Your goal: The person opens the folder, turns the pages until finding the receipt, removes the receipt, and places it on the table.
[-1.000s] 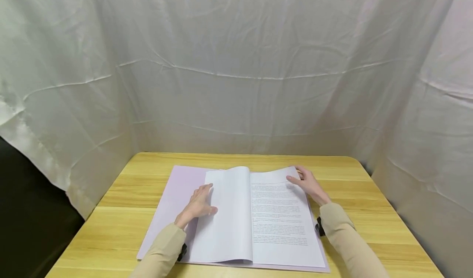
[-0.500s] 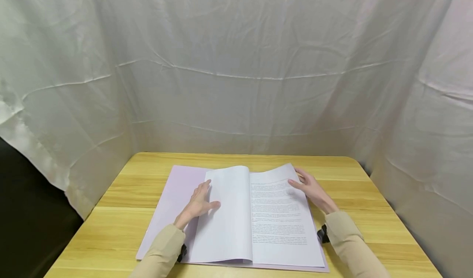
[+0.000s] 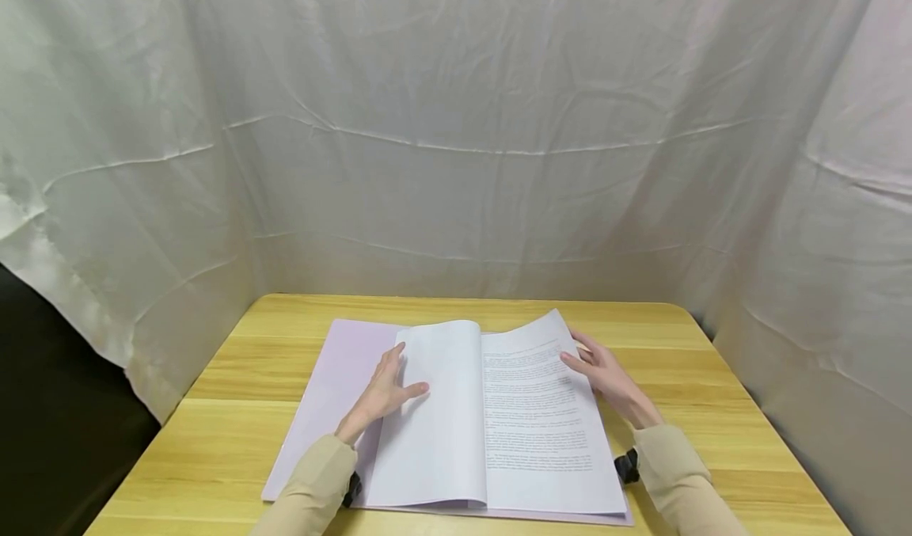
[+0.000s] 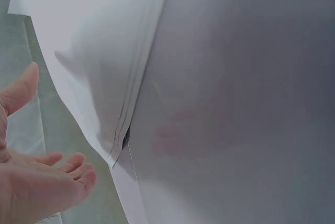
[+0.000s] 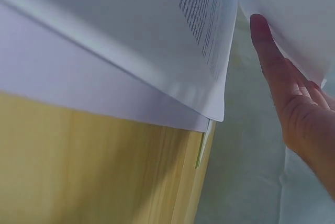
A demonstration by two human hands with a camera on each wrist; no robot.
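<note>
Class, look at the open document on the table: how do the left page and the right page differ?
The left page shows no print, while the right page bears lines of text.
The left page bulges along the middle fold, whereas the right page rises at its far outer corner.
The left hand is at the left page's outer edge; the right hand holds the right page's edge.
Both are white.

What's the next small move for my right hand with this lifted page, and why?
I'd probably swing the printed page gently leftward with the right hand. Its far right corner stands raised in that grip, while the blank left page lies across the fold and the left hand, fingers spread at that page's outer edge, looks free to receive it.
</note>
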